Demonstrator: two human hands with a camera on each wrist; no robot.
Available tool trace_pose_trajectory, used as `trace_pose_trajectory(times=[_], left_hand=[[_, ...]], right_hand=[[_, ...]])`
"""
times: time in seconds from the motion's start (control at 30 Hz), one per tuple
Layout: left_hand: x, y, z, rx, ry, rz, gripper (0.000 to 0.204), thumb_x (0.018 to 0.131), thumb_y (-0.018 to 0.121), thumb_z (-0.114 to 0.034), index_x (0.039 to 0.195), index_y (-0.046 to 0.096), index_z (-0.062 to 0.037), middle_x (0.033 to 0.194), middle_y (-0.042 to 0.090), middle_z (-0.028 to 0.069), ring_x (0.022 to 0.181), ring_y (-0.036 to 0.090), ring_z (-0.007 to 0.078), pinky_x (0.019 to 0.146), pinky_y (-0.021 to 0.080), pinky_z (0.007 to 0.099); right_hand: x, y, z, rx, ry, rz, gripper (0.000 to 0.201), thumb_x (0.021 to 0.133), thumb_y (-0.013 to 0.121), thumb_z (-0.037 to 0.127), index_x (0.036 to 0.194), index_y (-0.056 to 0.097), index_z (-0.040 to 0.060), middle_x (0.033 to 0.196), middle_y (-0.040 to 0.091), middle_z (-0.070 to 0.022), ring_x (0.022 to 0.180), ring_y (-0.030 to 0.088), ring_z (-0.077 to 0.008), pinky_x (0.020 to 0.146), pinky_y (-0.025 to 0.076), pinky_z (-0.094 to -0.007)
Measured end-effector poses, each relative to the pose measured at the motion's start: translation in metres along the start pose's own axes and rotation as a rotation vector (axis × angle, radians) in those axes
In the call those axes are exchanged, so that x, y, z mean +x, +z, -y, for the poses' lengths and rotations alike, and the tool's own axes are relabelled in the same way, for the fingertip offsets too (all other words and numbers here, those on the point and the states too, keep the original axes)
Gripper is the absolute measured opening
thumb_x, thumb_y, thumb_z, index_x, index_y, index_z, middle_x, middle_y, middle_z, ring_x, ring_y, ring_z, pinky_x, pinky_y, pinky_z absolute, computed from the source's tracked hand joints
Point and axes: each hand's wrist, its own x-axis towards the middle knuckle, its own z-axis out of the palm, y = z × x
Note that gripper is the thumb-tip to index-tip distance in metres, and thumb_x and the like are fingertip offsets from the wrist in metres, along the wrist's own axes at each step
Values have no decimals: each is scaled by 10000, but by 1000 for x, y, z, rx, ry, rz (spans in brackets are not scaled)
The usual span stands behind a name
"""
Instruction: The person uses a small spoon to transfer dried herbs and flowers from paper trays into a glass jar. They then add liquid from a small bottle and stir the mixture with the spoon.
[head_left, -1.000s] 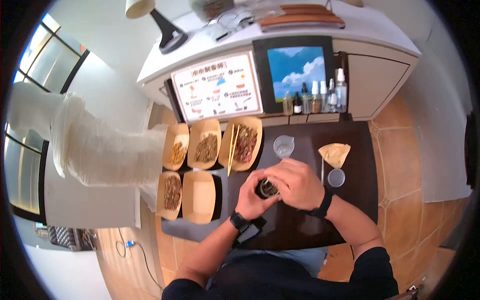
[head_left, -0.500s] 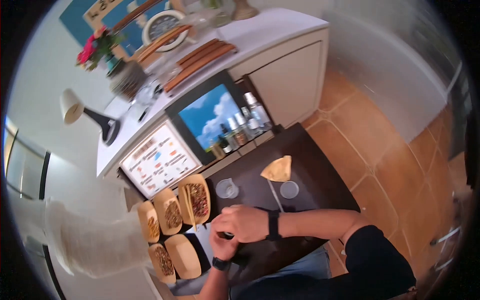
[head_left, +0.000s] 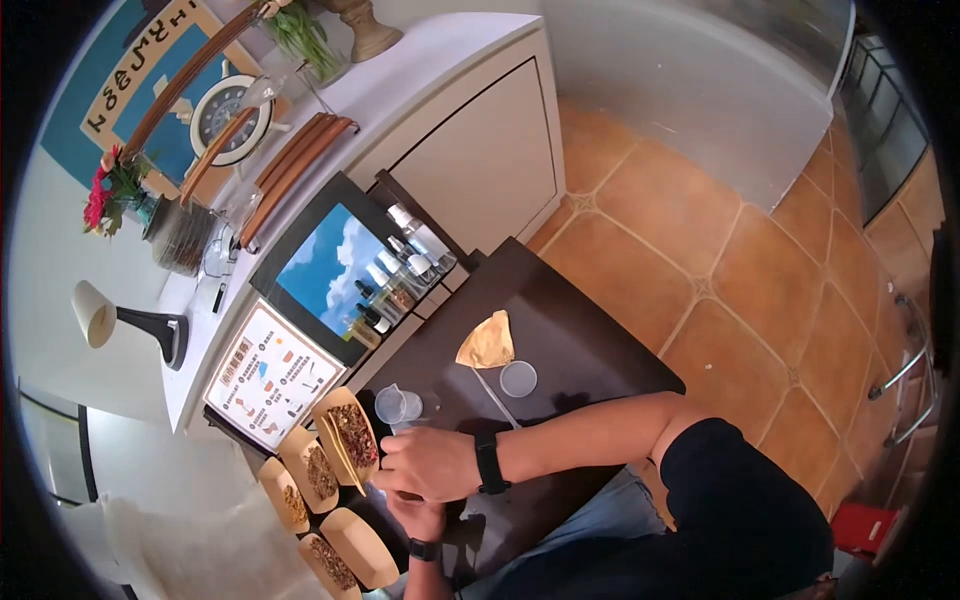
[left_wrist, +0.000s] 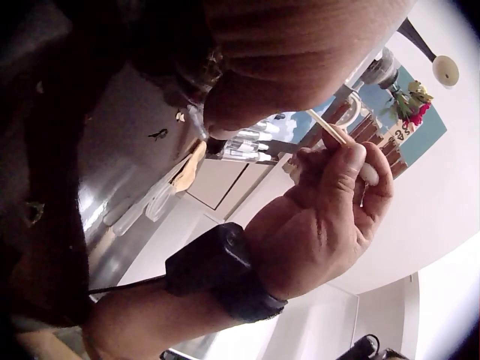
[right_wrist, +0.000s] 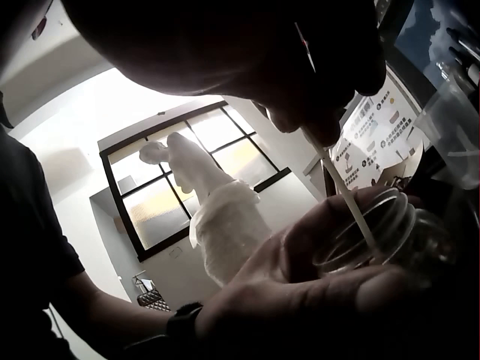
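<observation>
a white cabinet point(head_left: 480, 150) runs along the back, with a dark table point(head_left: 605, 350) in front of it. at the cabinet's foot stand a picture of sky and clouds point(head_left: 330, 262) and, just beside it, a printed sheet point(head_left: 270, 380). five paper trays point(head_left: 360, 550) sit together at the table's left side; four hold dried plant bits. the right hand point(head_left: 435, 466) is over the table near the trays, its fingers pinching a thin stick point(right_wrist: 346, 196) that slants down to the mouth of a clear jar. the left hand point(head_left: 415, 515) is lower and partly hidden under the right one, its fingers wrapped around that jar point(right_wrist: 429, 251). the right wrist view is dark, so i can't be sure how deep the stick's end goes. a row of bottles point(head_left: 395, 278) stands before the sky picture. a tan piece of paper point(head_left: 487, 340) lies farther back on the table. a clear cup point(head_left: 397, 403) stands just beyond the right hand. a small round clear dish point(head_left: 518, 378) and a slim rod point(head_left: 497, 399) lie near the paper.
</observation>
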Motion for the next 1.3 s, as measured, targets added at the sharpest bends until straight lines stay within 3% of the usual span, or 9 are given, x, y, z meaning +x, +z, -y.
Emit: trace_pose_trajectory(times=[0.1,0.17,0.3,0.43,0.63,0.7,1.0,1.1,1.3], left_hand=[[-1,-4,7,52,14,39,679,773,989,-237,1253,546,-52,1204,647,58,1084,661,161,934,557,350],[-2,0,4,-68,1,17,638,767,941,-173,1284,608,-2,1197,721,66,1060,683,164,932,548,321],[-2,-3,6,-80,-37,62,684,758,991,-180,1263,549,-50,1239,651,58,1115,660,158,963,556,344],[-1,1,-7,-77,-32,59,677,748,987,-115,1261,550,-44,1254,657,72,1143,655,172,992,548,353],[0,-3,1,-54,-39,79,668,735,990,-79,1273,595,-36,1325,658,92,1208,637,183,1033,523,349],[-1,2,-11,-11,-23,69,656,732,990,-79,1264,608,-31,1317,662,93,1204,634,181,1028,518,344],[0,-3,4,-17,27,92,650,736,957,-83,1300,639,-23,1320,671,105,1194,662,215,1003,535,350],[0,-5,0,84,-33,108,665,735,955,-99,1315,639,-17,1334,672,117,1224,657,217,1020,532,364],[-3,-9,23,50,31,109,629,746,960,-126,1280,646,-16,1357,674,138,1258,662,253,1050,531,380]], right_hand=[[-2,7,-2,-25,56,132,112,920,672,213,997,673,132,891,676,-39,962,643,-250,849,526,-405],[0,0,-1,19,29,93,267,870,708,191,1100,676,59,932,747,-127,969,696,-322,826,574,-448],[2,-5,2,18,-44,-14,238,897,684,202,1092,680,65,932,758,-106,975,685,-312,852,555,-441],[-3,4,-1,-21,-18,97,229,914,678,203,1097,660,66,924,751,-102,963,674,-310,866,534,-445],[-2,0,-1,8,-49,17,213,933,662,214,1078,648,58,912,737,-104,950,669,-302,868,534,-437],[-5,7,-3,-49,5,118,255,844,761,200,1076,697,114,990,732,-52,951,654,-265,871,527,-404],[-1,-4,0,-27,-67,57,329,790,786,181,1105,704,130,1040,730,-10,933,627,-245,845,511,-391],[3,-12,6,66,-98,-32,151,890,700,187,982,645,80,869,675,-80,903,633,-279,831,517,-432],[-1,0,3,32,-129,-7,165,885,707,180,1017,663,92,913,691,-66,912,643,-275,812,531,-409]])
